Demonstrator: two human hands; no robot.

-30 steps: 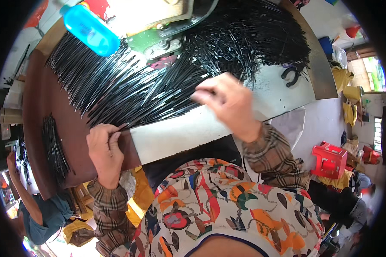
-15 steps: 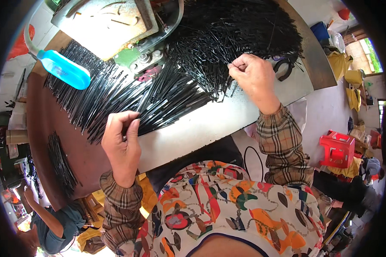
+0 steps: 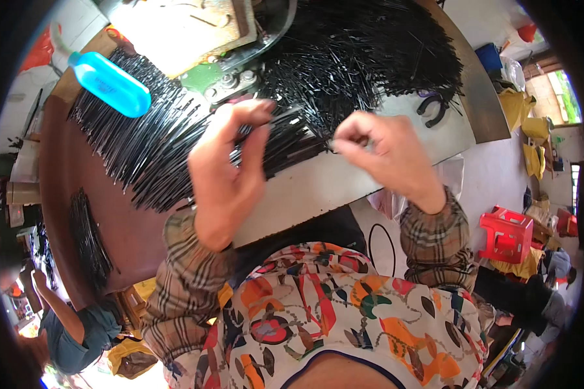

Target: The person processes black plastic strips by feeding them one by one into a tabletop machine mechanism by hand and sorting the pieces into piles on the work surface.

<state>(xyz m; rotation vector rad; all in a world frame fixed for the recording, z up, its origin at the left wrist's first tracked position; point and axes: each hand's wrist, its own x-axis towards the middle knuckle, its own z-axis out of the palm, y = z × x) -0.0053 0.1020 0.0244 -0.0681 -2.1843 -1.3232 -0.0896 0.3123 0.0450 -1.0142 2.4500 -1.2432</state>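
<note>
My left hand (image 3: 228, 175), blurred by motion, is over the near right part of a fanned layer of thin black rods (image 3: 136, 142). Its thumb and index finger stand apart with nothing visible between them. To the right, my right hand (image 3: 389, 154) is closed in a pinch near the front of a tangled heap of thin black strips (image 3: 370, 52). What sits at its fingertips, if anything, is too small to make out. Between the two piles stands a machine with a green base (image 3: 201, 78) and a brightly lit metal plate (image 3: 182, 32).
A blue squeeze bottle (image 3: 113, 84) hangs over the rods at left. Black-handled pliers (image 3: 431, 111) lie right of my right hand. A smaller bundle of rods (image 3: 89, 243) rests on the brown table edge. A red stool (image 3: 506, 235) stands right; another person (image 3: 78, 330) is at lower left.
My left hand has moved up and right, and its finger and thumb have parted. My right hand has come lower and to the left, away from the heap's middle.
</note>
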